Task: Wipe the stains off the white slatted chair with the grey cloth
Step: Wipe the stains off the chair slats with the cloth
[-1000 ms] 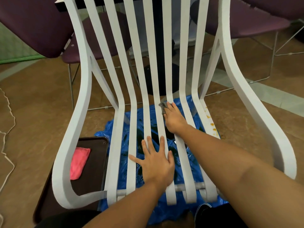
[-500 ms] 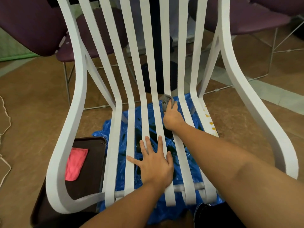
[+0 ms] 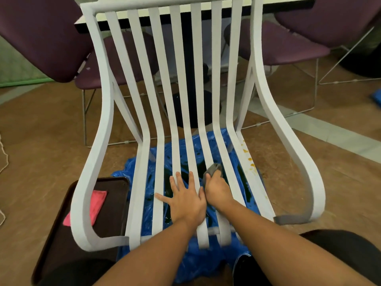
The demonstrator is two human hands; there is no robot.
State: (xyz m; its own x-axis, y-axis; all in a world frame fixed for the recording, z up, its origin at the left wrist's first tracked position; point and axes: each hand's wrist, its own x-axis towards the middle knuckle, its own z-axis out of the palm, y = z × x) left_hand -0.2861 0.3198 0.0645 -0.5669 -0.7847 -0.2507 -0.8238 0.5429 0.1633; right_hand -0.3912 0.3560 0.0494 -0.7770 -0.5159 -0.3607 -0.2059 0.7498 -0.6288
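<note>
**Wiping under way, orange spots not yet reached**

The right hand (image 3: 217, 189) grips the grey cloth (image 3: 213, 169), bunched up w/ fingers curled round it, a tuft poking out past the fingertips. It presses the cloth on a seat slat right of centre on the white chair (image 3: 107, 96). The left hand (image 3: 185, 198) lies flat just beside it, fingers spread across the middle slats, holding nothing (prob. bracing the seat).

Done so far, as far as can be judged: the middle and left slats and the backrest look clean, no marks visible. Left to do: a trail of orange stains (image 3: 250, 159) on the outermost right seat slat, a slat or so away from the cloth, untouched. So the main job, i.e. those spots, remains; I'd call it less than halfway.

Under the chair lies a blue plastic sheet (image 3: 206, 263) w/ dark wet patches. A dark tray (image 3: 111, 183) on the floor at left holds a pink cloth (image 3: 92, 205).
</note>
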